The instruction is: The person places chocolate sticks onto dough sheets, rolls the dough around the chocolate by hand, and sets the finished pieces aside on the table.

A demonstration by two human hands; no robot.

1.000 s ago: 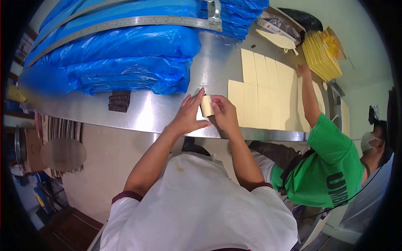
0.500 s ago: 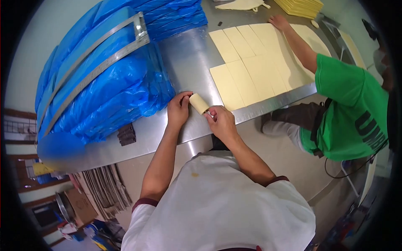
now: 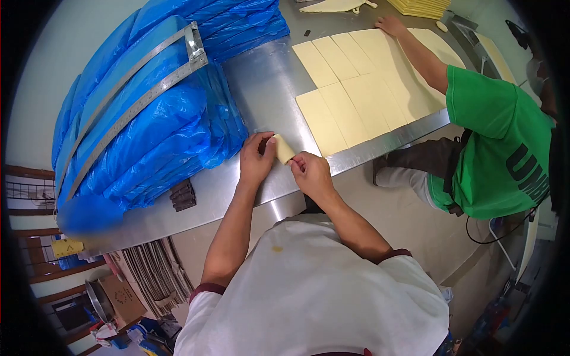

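A small roll of pale yellow dough (image 3: pixel 284 149) is between my two hands, just above the steel table near its front edge. My left hand (image 3: pixel 257 159) is closed at the roll's upper left end, with the thumb along its side. At the lower right end, my right hand (image 3: pixel 311 175) pinches the dough with curled fingers. Flat dough pieces (image 3: pixel 341 115), cut into rectangles, lie side by side to the right. Several dark brown sticks (image 3: pixel 183 196) lie grouped at the table's front edge on the left.
Blue plastic-covered stacks (image 3: pixel 160 113) fill the left of the steel table (image 3: pixel 261 77), with a metal frame (image 3: pixel 193 44) on top. A co-worker in a green shirt (image 3: pixel 493 148) reaches over the dough sheet on the right. More yellow sheets (image 3: pixel 420 7) are stacked at the back.
The dough roll has turned a little and looks narrower between my hands. My left thumb has moved along its side. The whole view has shifted slightly.
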